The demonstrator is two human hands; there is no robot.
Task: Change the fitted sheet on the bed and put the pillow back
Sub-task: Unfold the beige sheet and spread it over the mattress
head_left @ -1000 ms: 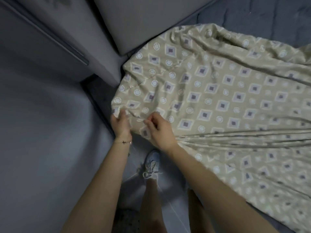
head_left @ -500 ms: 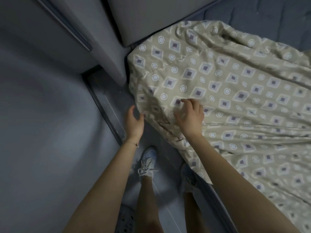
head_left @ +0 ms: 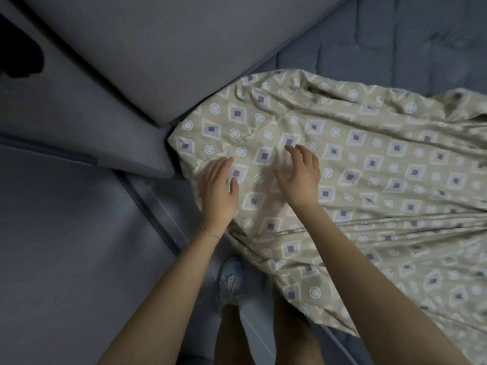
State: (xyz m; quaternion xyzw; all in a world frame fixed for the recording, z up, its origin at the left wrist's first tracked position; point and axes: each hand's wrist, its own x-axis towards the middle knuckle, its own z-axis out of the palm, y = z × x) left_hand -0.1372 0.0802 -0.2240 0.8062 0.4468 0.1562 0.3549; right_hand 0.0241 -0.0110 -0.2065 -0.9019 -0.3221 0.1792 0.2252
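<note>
Dim light: a grey padded panel (head_left: 158, 48) above a smooth grey floor (head_left: 66, 259) — a dark rail (head_left: 155, 219) runs across it.

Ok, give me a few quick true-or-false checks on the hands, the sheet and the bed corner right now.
1. The left hand and right hand are both open, gripping nothing. True.
2. The sheet covers the whole bed top. False: bare blue mattress shows beyond it.
3. The sheet is beige with diamonds and circles. True.
4. The person is barefoot. False: a laced shoe shows below the hands.
</note>
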